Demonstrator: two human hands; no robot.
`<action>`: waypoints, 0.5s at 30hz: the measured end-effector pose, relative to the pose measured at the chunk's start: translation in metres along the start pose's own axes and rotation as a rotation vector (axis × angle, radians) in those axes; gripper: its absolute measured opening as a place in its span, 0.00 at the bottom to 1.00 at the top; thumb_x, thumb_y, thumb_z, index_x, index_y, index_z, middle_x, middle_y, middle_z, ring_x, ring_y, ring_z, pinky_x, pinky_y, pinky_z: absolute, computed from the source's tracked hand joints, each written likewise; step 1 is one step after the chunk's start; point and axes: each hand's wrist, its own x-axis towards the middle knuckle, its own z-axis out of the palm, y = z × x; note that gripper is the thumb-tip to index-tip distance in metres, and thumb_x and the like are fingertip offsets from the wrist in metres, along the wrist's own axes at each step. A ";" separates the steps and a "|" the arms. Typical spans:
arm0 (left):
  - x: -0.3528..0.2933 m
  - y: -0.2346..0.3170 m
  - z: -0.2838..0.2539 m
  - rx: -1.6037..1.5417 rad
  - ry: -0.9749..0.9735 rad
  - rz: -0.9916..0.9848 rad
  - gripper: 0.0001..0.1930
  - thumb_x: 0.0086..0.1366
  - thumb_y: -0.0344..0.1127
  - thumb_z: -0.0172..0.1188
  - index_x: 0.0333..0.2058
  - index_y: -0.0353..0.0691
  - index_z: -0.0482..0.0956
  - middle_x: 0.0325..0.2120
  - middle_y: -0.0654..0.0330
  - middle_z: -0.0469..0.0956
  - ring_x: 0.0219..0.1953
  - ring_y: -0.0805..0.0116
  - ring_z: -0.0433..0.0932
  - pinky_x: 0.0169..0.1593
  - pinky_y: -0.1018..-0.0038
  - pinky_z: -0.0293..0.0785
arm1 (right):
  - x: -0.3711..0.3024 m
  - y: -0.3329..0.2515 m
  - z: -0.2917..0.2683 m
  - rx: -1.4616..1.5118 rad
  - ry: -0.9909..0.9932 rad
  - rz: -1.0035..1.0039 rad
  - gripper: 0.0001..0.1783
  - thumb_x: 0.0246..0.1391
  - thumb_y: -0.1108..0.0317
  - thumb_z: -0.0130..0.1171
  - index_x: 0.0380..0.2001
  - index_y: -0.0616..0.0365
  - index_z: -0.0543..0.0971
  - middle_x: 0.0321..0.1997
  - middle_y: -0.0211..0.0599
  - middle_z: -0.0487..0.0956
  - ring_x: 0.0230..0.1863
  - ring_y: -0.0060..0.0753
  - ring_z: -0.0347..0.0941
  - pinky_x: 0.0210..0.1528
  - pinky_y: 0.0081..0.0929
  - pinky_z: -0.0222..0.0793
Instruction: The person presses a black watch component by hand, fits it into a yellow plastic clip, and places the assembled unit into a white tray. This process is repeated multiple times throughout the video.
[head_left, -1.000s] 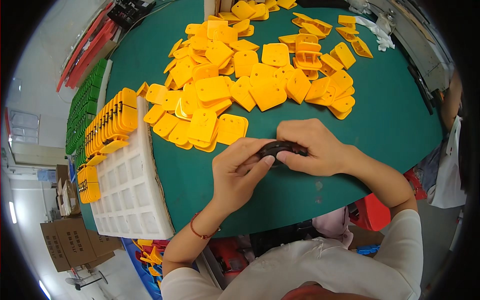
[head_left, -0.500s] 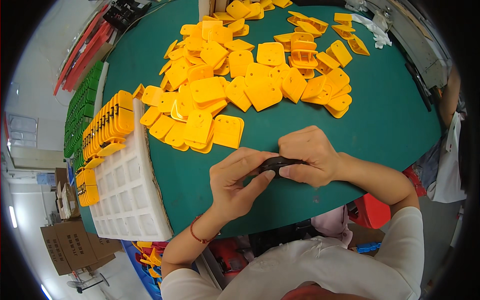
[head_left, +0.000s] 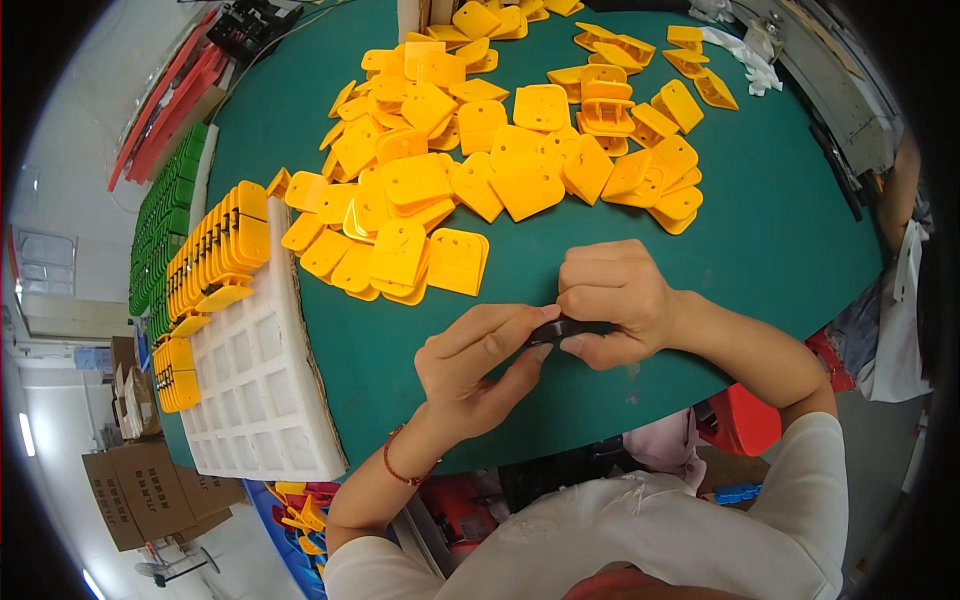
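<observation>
Between my two hands, over the near side of the green table (head_left: 740, 250), is a small black rounded part (head_left: 562, 329). The thumb and forefinger of my left hand (head_left: 475, 362) pinch its left end. My right hand (head_left: 622, 303) is closed around its other end, thumb along the near side. Fingers cover much of the part, so its exact kind cannot be made out. Beyond my hands lies a loose heap of yellow plastic clips (head_left: 415, 182), flat with rounded corners and small holes.
At the left, a white foam tray (head_left: 262, 375) bears a row of yellow clips with black parts (head_left: 215, 240). Green clips (head_left: 165, 225) stand in rows behind it. White crumpled material (head_left: 748, 58) lies far right. A blue bin (head_left: 290, 535) of coloured pieces sits below the table edge.
The black part has turned between my fingers and shows less of itself. My right hand has shifted slightly up and away; my left has moved a little left.
</observation>
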 end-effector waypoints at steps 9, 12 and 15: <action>-0.002 -0.011 0.005 -0.272 0.130 -0.359 0.19 0.47 0.16 0.56 0.41 0.32 0.72 0.33 0.58 0.73 0.34 0.75 0.73 0.38 0.81 0.70 | -0.003 0.005 0.008 -0.151 0.161 0.075 0.16 0.36 0.67 0.61 0.30 0.58 0.69 0.25 0.36 0.68 0.22 0.35 0.65 0.21 0.25 0.61; 0.006 -0.002 0.007 -0.708 0.226 -0.606 0.24 0.48 0.13 0.54 0.47 0.31 0.66 0.37 0.57 0.70 0.37 0.73 0.73 0.40 0.81 0.70 | -0.002 -0.003 0.006 -0.009 0.208 0.250 0.23 0.40 0.65 0.61 0.40 0.58 0.65 0.31 0.38 0.69 0.23 0.32 0.65 0.23 0.23 0.62; 0.007 -0.003 0.005 -0.866 0.253 -0.713 0.23 0.49 0.17 0.53 0.47 0.32 0.63 0.37 0.57 0.70 0.38 0.69 0.73 0.42 0.75 0.72 | -0.004 0.000 0.007 0.046 0.227 0.270 0.26 0.43 0.65 0.58 0.45 0.57 0.61 0.34 0.39 0.68 0.24 0.29 0.64 0.24 0.21 0.61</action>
